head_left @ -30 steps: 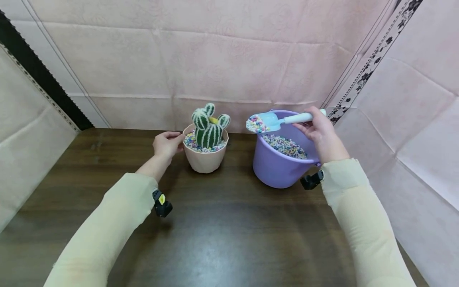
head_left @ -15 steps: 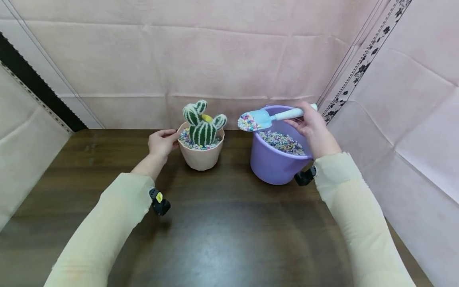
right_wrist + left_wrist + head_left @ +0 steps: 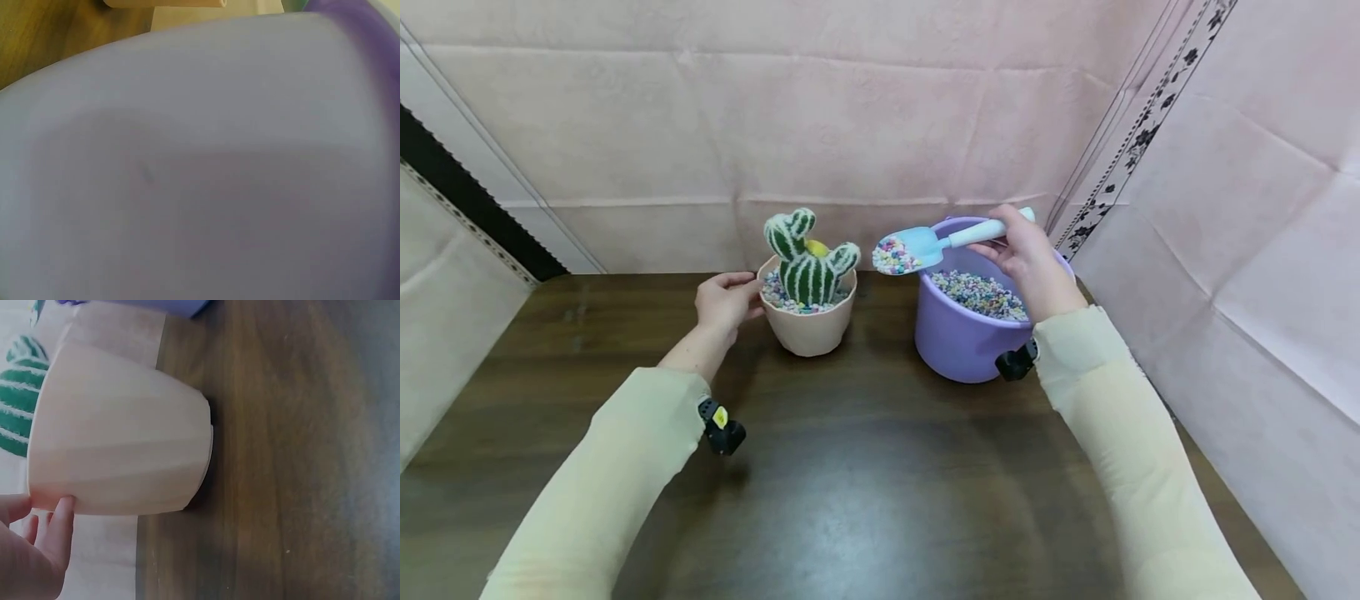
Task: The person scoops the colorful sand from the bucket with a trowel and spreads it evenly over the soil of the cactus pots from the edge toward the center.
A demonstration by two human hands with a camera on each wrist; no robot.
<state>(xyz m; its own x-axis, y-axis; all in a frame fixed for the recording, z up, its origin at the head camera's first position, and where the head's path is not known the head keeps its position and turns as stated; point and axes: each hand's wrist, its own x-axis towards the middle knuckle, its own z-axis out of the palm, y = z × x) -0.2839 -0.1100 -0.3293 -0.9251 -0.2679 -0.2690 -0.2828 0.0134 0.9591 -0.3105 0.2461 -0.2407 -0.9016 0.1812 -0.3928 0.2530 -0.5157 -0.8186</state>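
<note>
My left hand point(image 3: 724, 308) pinches the left rim of a cream flower pot point(image 3: 808, 332). In the left wrist view the fingers point(image 3: 61, 528) touch the pot's outer wall. A green-and-white striped cactus point(image 3: 808, 279) with a yellow top stands in the pot, colourful pebbles around its base. My right hand point(image 3: 1026, 250) grips the handle of a light blue trowel point(image 3: 925, 246). Its blade bears a heap of colourful pebbles point(image 3: 895, 257) and juts out past the left rim of a purple bucket point(image 3: 958, 354). The right wrist view is filled by the bucket's wall point(image 3: 200, 175); the right hand is hidden there.
Inside the bucket lie many small coloured pebbles point(image 3: 977, 293). The pot and bucket stand on a dark wooden table point(image 3: 850, 483), with a gap between them. Pale cloth point(image 3: 850, 125) hangs behind and on both sides.
The loaded trowel has moved left a little, toward the pot. The whole head view has also shifted, so everything appears farther left. The left hand stays at the pot's rim.
</note>
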